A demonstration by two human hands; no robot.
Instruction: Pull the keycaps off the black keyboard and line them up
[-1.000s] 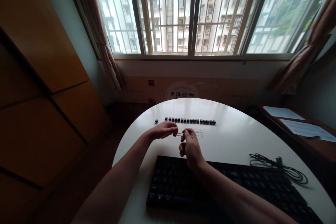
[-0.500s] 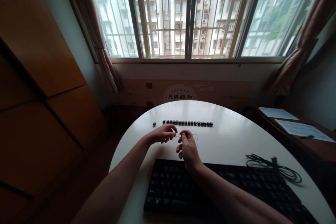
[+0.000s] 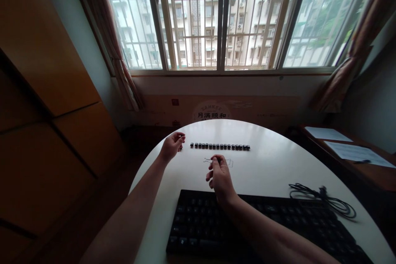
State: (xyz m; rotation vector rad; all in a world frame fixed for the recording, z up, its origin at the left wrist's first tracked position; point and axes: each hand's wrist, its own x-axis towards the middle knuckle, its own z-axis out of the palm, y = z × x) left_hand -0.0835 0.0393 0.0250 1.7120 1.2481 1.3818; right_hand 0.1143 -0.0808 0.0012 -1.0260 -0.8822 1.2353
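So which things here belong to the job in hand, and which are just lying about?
Likely in the job:
Wire tool, in the right hand
Keycaps, lined up; left hand near the row's left end
Keyboard, under the right forearm

Seemingly just lying about:
Cable, coiled at the keyboard's far edge, possibly its lead
Papers, off to the right

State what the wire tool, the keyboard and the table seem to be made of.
Wire tool: probably metal, from its thin, stiff-looking bent lines; too small to judge the finish.

Keyboard: likely black plastic, since it looks uniformly dark and mostly matt in this dim light.

Table: a smooth white top with a soft sheen from the window light; perhaps laminate or paint, the core can't be told.
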